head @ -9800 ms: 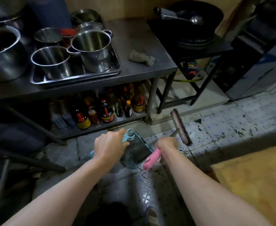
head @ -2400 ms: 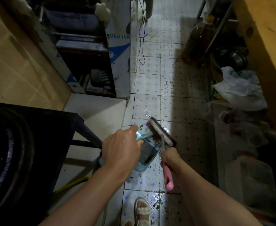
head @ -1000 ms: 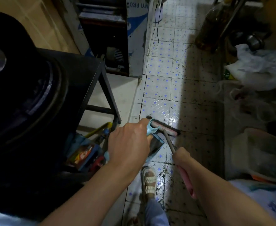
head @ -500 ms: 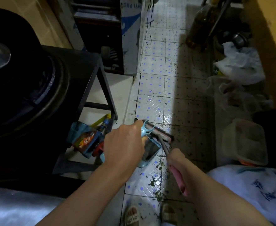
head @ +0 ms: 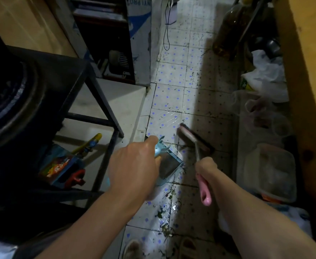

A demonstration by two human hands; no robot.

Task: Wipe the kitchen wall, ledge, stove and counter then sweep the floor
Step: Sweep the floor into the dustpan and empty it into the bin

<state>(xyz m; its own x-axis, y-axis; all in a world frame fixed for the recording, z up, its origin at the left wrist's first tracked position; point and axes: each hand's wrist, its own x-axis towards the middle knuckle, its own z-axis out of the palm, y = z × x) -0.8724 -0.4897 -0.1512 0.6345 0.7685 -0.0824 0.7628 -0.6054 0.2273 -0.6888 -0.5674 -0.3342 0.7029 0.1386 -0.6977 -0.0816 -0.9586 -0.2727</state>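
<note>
My left hand grips the handle of a light blue dustpan, held low over the tiled floor with its mouth facing away from me. My right hand holds a small broom by its pink handle. The broom's dark bristle head rests on the floor just beyond and to the right of the dustpan. Green scraps of debris lie on the tiles near my feet.
A black metal stand with a dark wok on top is at left, with colourful packets beneath. Plastic bags and a lidded plastic container line the right wall. A large bottle stands farther ahead.
The broom head has swung out to the right and away from the dustpan mouth. My left hand keeps the dustpan in about the same spot.
</note>
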